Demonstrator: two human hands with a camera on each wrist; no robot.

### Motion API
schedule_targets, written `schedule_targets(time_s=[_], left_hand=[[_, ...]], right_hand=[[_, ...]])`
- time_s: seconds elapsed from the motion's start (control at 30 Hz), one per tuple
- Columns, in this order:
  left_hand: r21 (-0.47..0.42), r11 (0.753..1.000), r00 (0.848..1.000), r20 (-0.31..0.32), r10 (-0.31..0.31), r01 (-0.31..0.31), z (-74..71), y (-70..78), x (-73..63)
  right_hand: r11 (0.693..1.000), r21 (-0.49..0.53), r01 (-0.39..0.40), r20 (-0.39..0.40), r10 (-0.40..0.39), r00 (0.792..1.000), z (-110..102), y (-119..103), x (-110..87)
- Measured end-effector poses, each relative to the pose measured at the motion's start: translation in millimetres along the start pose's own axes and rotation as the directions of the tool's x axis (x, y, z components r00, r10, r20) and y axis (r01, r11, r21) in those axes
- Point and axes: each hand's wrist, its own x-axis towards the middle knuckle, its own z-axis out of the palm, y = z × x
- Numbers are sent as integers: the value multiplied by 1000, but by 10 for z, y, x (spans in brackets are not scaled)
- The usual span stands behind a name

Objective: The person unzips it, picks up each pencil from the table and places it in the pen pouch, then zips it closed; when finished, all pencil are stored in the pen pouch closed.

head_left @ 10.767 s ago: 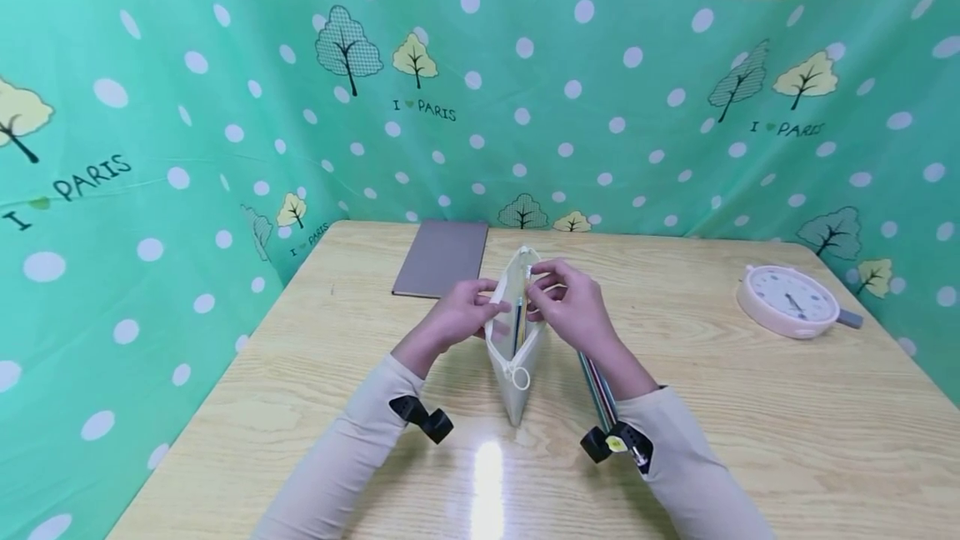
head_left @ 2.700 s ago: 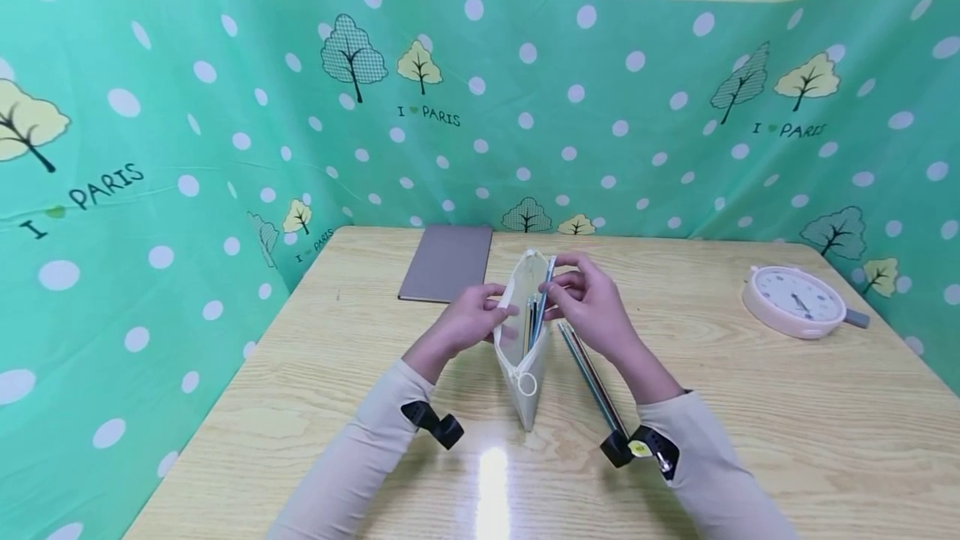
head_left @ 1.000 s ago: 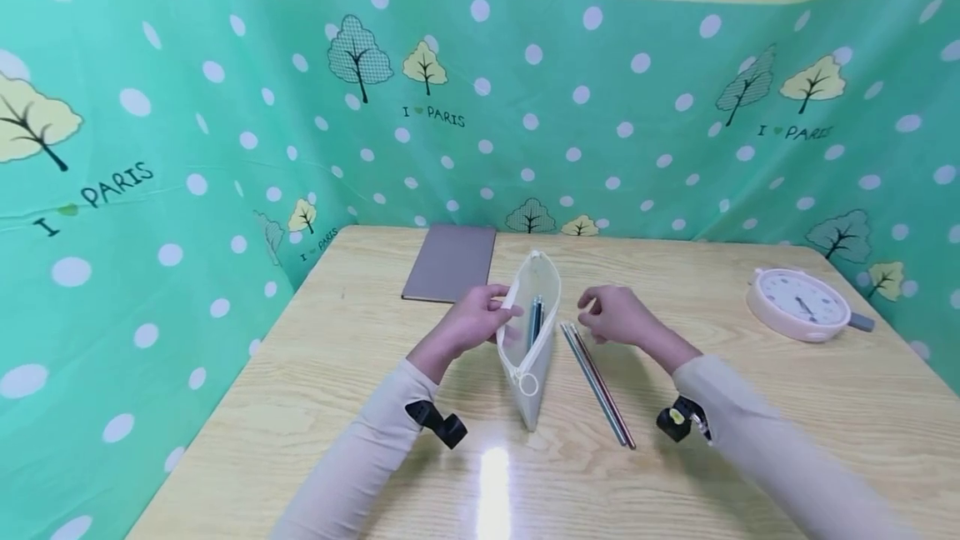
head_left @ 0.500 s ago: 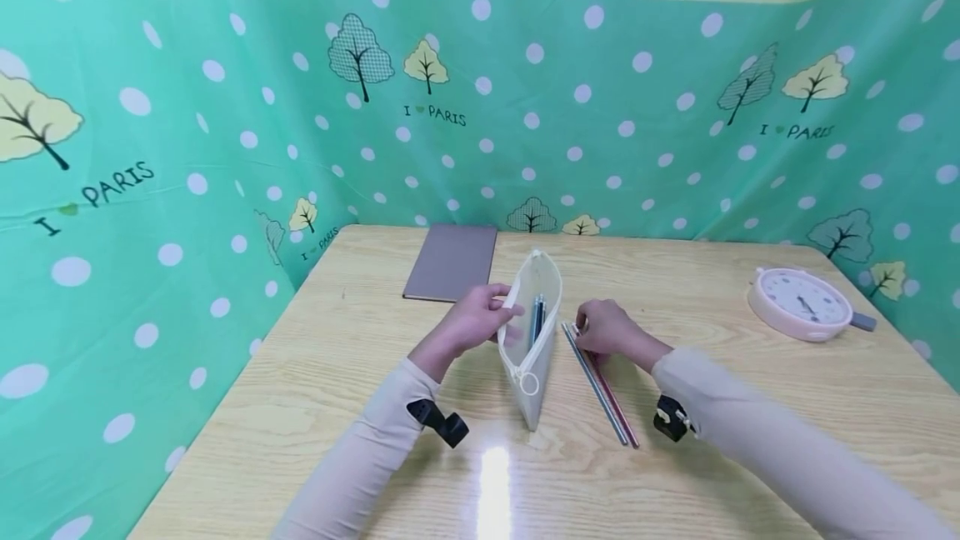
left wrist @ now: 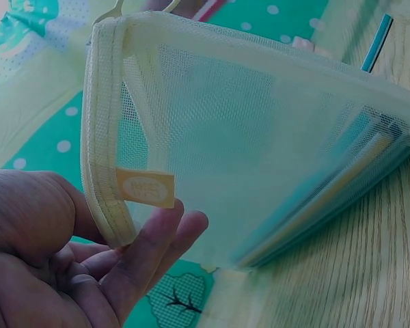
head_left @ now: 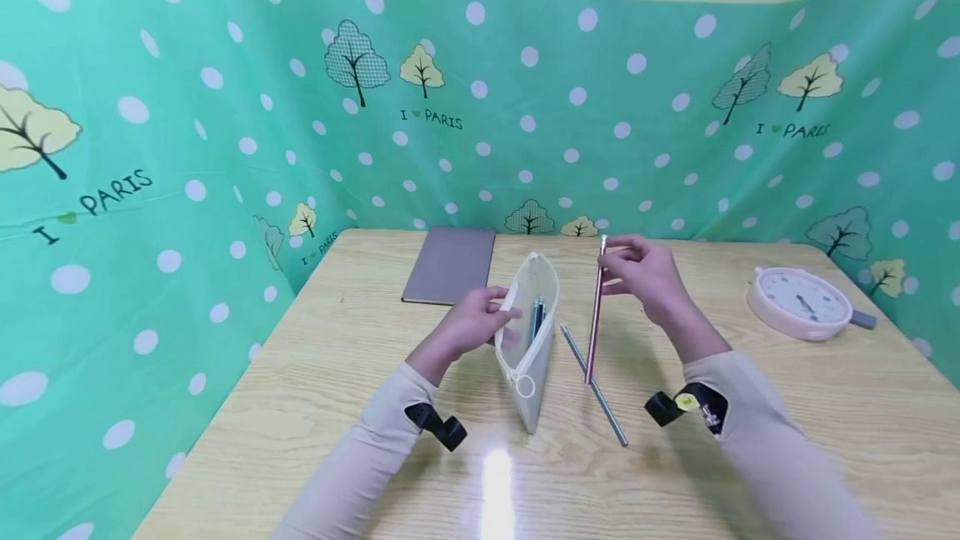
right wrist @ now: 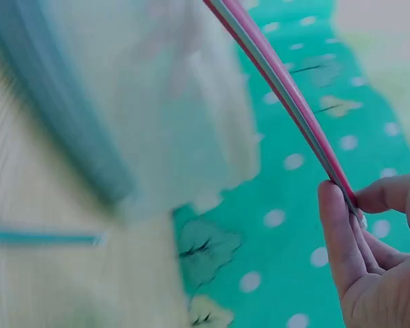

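Observation:
A cream mesh zip pouch (head_left: 540,382) stands upright on the table with its mouth spread and several pencils (head_left: 536,322) inside. My left hand (head_left: 467,327) pinches its left rim; in the left wrist view the thumb's grip is partly hidden behind the pouch edge (left wrist: 106,137). To the right of the pouch, my right hand (head_left: 647,277) holds a dark red pencil (head_left: 596,323) near its top end. That pencil hangs nearly upright and looks pink with a grey stripe in the right wrist view. Behind its lower tip, a blue-green pencil (head_left: 611,415) lies slanted on the table.
A grey-brown notebook (head_left: 452,265) lies at the back left of the wooden table (head_left: 315,407). On the right is a round pink clock (head_left: 801,304), with a small grey piece (head_left: 862,320) beside it. A green dotted curtain (head_left: 637,148) hangs behind and at the left.
Earlier my right hand was at the pouch mouth with a blue pencil, then came away without it. It has since lifted the red pencil off the table. The left hand stays on the pouch.

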Motion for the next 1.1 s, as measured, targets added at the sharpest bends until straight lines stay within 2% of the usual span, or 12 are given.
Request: schedule_targets(time_s=[0.17, 0.33, 0.4, 0.47, 0.63, 0.83, 0.97, 1.1], left_hand=[[-2, 1000, 1000, 6, 4, -4, -3, -8, -1], [1, 1000, 1000, 7, 6, -6, 4, -13, 1], [4, 1000, 1000, 6, 9, -9, 7, -11, 5], [11, 1000, 1000, 5, 10, -10, 10, -8, 13], [18, 1000, 1000, -1, -1, 1, 13, 2, 19], [20, 1000, 1000, 11, 9, -9, 9, -3, 12], [27, 1000, 1000, 3, 8, -8, 7, 3, 9], [33, 999, 1000, -2, 0, 0, 3, 11, 7]], right_hand=[[976, 214, 28, -70, -13, 997, 31, -95, -127], [896, 442, 37, -123, 20, 992, 74, -119, -214], [864, 501, 44, -137, 29, 990, 90, -134, -229], [845, 532, 62, -156, 26, 987, 106, -144, -236], [839, 536, 97, -187, 6, 982, 166, -132, -240], [862, 492, 120, -199, -23, 980, 258, -83, -237], [862, 487, 139, -198, -46, 979, 316, -74, -224], [877, 456, 152, -206, -62, 977, 348, -61, -221]])
